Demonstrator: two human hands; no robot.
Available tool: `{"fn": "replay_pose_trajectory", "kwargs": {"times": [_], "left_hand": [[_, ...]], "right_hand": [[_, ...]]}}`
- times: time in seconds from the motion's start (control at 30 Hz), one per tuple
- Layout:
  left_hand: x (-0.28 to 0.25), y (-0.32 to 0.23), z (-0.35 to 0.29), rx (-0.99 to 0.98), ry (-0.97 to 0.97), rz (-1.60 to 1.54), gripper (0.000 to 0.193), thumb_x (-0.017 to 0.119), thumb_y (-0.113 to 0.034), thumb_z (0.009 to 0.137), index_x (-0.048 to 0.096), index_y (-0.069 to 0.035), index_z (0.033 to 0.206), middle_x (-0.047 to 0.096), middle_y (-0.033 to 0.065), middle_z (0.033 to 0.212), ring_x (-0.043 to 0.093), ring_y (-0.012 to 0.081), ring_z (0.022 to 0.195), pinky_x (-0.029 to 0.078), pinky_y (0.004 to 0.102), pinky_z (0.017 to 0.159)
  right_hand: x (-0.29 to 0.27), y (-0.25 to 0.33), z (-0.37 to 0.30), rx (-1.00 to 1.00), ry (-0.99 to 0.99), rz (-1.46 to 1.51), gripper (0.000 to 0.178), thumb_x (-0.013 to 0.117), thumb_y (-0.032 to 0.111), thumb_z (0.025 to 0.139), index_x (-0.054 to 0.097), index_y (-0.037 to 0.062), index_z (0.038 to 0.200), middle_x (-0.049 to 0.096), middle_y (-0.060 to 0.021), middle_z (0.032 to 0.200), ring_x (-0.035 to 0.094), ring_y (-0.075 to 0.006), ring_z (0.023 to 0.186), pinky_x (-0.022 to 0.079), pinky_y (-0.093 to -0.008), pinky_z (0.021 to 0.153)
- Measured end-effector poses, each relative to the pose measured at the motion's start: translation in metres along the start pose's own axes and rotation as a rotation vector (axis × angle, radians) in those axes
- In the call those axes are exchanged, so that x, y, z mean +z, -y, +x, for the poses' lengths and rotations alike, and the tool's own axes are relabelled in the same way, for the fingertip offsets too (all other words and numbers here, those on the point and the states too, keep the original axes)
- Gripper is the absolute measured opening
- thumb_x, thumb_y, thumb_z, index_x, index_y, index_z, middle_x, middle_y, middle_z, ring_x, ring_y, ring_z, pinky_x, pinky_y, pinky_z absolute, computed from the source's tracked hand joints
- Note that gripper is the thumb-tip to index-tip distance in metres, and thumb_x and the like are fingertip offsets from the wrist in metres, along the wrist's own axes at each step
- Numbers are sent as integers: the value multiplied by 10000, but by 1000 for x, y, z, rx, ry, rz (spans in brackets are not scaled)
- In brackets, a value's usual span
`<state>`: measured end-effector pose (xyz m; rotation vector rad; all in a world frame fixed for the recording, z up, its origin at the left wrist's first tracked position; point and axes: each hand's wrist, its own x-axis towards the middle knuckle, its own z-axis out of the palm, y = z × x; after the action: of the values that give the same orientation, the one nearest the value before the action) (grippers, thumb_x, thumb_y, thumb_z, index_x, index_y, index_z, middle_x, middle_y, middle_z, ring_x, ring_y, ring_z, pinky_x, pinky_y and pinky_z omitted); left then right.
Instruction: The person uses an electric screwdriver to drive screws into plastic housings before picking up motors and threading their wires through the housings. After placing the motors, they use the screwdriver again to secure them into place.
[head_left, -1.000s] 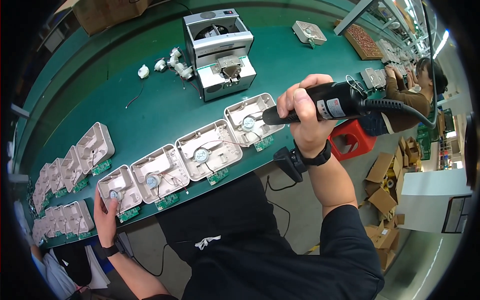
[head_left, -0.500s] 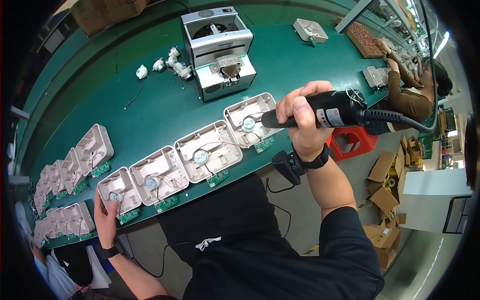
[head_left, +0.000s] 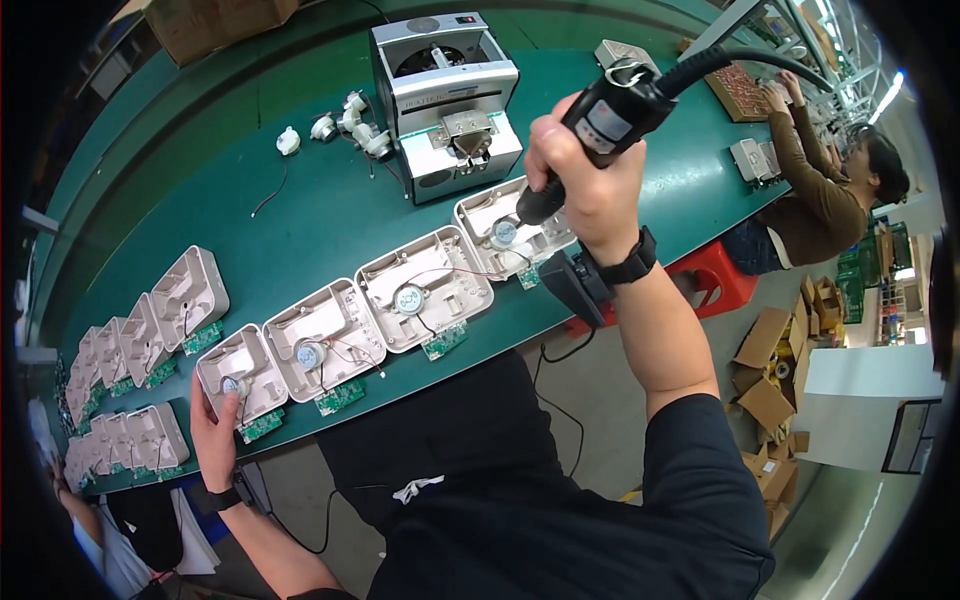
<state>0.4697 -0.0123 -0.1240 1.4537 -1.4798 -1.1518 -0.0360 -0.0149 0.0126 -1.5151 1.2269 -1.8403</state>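
My right hand (head_left: pixel 598 190) is wrapped round a black corded electric screwdriver (head_left: pixel 612 122), its nose angled down over the rightmost pale plastic housing (head_left: pixel 548 240). Close to that nose sits a round metal motor (head_left: pixel 504 234); the bit's contact point is too small to make out. My left hand (head_left: pixel 212 440) grips the leftmost housing (head_left: pixel 262 386) of the same row, thumb by its small round motor (head_left: pixel 232 384) and fingers along the outer wall. Between them are two more housings, with a motor (head_left: pixel 310 353) and a motor (head_left: pixel 409 299). Green circuit boards (head_left: pixel 341 397) hang on wires at their near sides.
A grey bench machine (head_left: pixel 445 105) stands behind the row, beside loose white motors (head_left: pixel 352 122) with leads. More housings (head_left: pixel 188 290) are lined up at the left. A co-worker (head_left: pixel 822 185) sits at the right, past a red stool (head_left: pixel 722 277). Cardboard boxes (head_left: pixel 768 360) lie on the floor.
My right hand has tilted the screwdriver from nearly level to steep, its cord end now raised. The row of housings has shifted slightly in view; my left hand stays on the leftmost one.
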Motion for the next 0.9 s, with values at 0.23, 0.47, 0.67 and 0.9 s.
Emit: {"fn": "replay_pose_trajectory", "kwargs": {"times": [0.23, 0.47, 0.67, 0.9], "left_hand": [[-1, -5, 2, -17, 26, 34, 735, 695, -198, 978, 321, -3, 1580, 578, 136, 1411, 593, 179, 1203, 474, 308, 1025], [-2, -7, 1, -7, 27, 19, 730, 707, -216, 970, 345, 4, 1565, 601, 134, 1372, 608, 164, 1159, 491, 299, 997], [0, -4, 6, -33, 60, -12, 763, 719, -246, 950, 343, -3, 1569, 603, 137, 1366, 608, 176, 1147, 487, 300, 974], [7, -16, 10, -110, 56, 71, 778, 743, -274, 920, 372, -50, 1565, 684, 112, 1210, 663, 123, 884, 555, 245, 626]], "right_hand": [[-3, -1, 1, 38, -24, 33, 154, 684, 85, 885, 556, 0, 893, 584, -67, 675, 584, -163, 545, 478, -307, 536], [6, 16, 14, -6, -25, 17, 137, 668, 87, 903, 566, -2, 891, 582, -68, 674, 585, -165, 548, 478, -305, 538], [60, 48, 49, -296, -25, 53, 147, 666, 102, 925, 589, -21, 899, 584, -69, 674, 589, -171, 555, 478, -309, 546], [77, 36, 48, -100, -15, -4, 154, 673, 105, 928, 590, -23, 943, 586, -80, 687, 590, -175, 565, 480, -313, 557]]}}
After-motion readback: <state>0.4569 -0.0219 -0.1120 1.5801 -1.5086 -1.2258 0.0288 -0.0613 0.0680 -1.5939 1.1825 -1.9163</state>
